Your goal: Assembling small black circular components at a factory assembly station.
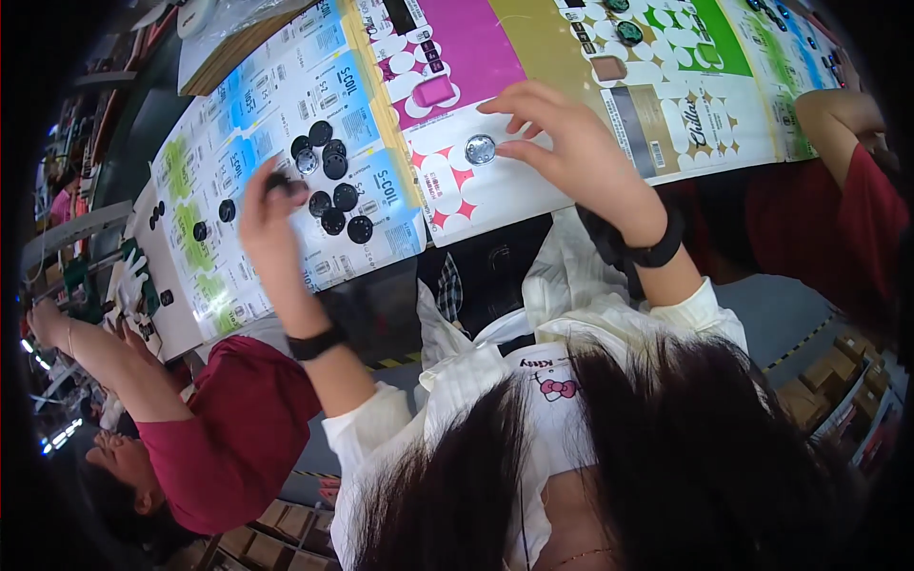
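Note:
My left hand (268, 228) is raised over the printed sheets at the left, slightly blurred. Its thumb and fingers close round a small black round part (285, 184). Several black discs (334, 166) lie loose just to the right of that hand; one among them has a shiny clear-looking face (306, 161). My right hand (571, 147) hovers above a white sheet section, thumb and fingers apart. A round silvery disc (480, 149) with a dark rim lies there, close to the thumb tip; whether they touch I cannot tell.
Colourful printed sheets (562, 57) cover the long table. A stack of boards (233, 52) stands at the far left. More round dark parts (628, 32) lie farther back. One co-worker in a red shirt (243, 428) sits at my left; another red sleeve (876, 214) is at the right.

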`<state>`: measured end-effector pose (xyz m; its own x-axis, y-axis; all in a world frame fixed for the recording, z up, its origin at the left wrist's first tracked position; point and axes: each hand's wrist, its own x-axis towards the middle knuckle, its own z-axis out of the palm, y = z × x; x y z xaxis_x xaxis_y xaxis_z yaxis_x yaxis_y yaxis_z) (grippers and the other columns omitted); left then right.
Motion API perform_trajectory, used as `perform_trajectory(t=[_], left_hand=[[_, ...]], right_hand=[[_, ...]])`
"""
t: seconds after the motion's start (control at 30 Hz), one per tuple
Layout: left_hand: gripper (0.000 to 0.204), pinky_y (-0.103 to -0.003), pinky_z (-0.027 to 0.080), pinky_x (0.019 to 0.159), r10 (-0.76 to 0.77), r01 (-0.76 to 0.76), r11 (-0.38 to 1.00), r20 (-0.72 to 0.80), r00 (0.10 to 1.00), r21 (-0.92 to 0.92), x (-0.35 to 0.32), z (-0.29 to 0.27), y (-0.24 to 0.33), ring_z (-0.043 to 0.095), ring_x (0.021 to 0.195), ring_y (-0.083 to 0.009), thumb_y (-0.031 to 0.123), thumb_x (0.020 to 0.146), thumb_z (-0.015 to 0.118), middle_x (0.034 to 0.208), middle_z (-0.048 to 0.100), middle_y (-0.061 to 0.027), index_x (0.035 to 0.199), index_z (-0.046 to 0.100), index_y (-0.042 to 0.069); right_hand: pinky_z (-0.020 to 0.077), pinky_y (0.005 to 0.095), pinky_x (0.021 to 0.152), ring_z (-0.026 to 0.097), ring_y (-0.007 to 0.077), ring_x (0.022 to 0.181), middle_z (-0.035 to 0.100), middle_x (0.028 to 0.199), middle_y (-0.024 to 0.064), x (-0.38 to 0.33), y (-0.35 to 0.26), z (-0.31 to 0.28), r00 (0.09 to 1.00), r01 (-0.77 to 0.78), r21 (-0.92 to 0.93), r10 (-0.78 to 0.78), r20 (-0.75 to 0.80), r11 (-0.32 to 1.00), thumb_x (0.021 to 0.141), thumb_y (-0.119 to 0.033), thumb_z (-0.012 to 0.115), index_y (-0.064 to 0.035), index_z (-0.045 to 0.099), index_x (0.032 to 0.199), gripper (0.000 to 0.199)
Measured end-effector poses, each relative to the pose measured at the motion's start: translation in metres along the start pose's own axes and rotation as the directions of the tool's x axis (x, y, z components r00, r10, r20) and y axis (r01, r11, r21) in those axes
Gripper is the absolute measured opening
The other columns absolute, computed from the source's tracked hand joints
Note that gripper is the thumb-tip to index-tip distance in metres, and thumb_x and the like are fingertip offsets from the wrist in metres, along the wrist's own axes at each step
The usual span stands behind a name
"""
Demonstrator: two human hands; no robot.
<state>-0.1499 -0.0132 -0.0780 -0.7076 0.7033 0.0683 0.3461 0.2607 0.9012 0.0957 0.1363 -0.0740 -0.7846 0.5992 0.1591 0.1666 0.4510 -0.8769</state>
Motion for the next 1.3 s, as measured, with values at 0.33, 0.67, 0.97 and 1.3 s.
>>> perform_trajectory(t=[0.33,0.67,0.97,1.3], left_hand=[[0.039,-0.037,0.024,0.094,0.207,-0.175,0.503,0.078,0.975,0.846,0.033,-0.054,-0.068,0.029,0.114,-0.0345,0.007,0.076,0.044,0.120,0.034,-0.0225,0.115,0.040,0.005],[0.029,-0.037,0.043,0.069,0.415,-0.634,0.733,0.578,0.703,0.246,0.078,0.202,0.117,0.054,0.081,-0.0308,0.026,0.068,0.055,0.084,0.058,-0.0142,0.086,0.059,0.003],[0.021,-0.034,0.044,0.062,0.443,-0.792,0.585,0.750,0.491,0.173,0.079,0.302,0.116,0.055,0.073,-0.0280,0.015,0.061,0.063,0.076,0.058,-0.0120,0.080,0.059,0.007],[0.017,-0.024,0.038,0.050,0.163,-0.171,0.984,0.698,0.697,-0.060,0.041,0.176,0.106,0.051,0.057,-0.0135,0.014,0.069,0.059,0.070,0.058,-0.0071,0.084,0.057,0.004]], right_hand=[[0.0435,0.0328,0.066,0.049,0.0241,0.085,0.045,0.092,0.0102,0.021,0.019,0.034,0.940,0.278,-0.540,-0.109,0.323,0.795,0.065,-0.007,0.058,-0.0031,0.044,0.096,0.034],[0.0438,0.0268,0.056,0.055,0.0188,0.060,0.055,0.071,0.0100,-0.024,0.018,-0.040,0.974,-0.071,-0.328,-0.005,-0.225,0.942,0.071,0.000,0.051,0.0022,0.054,0.086,0.015],[0.0409,0.0182,0.054,0.051,0.0093,0.057,0.051,0.072,0.0055,-0.091,0.008,-0.080,0.803,-0.282,0.220,0.355,-0.479,0.934,0.074,0.002,0.052,0.0058,0.056,0.083,0.011],[0.0413,0.0183,0.055,0.051,0.0085,0.060,0.051,0.075,0.0045,-0.061,-0.002,-0.075,0.845,-0.139,0.296,0.269,-0.461,0.945,0.074,0.002,0.052,0.0060,0.055,0.085,0.012]])
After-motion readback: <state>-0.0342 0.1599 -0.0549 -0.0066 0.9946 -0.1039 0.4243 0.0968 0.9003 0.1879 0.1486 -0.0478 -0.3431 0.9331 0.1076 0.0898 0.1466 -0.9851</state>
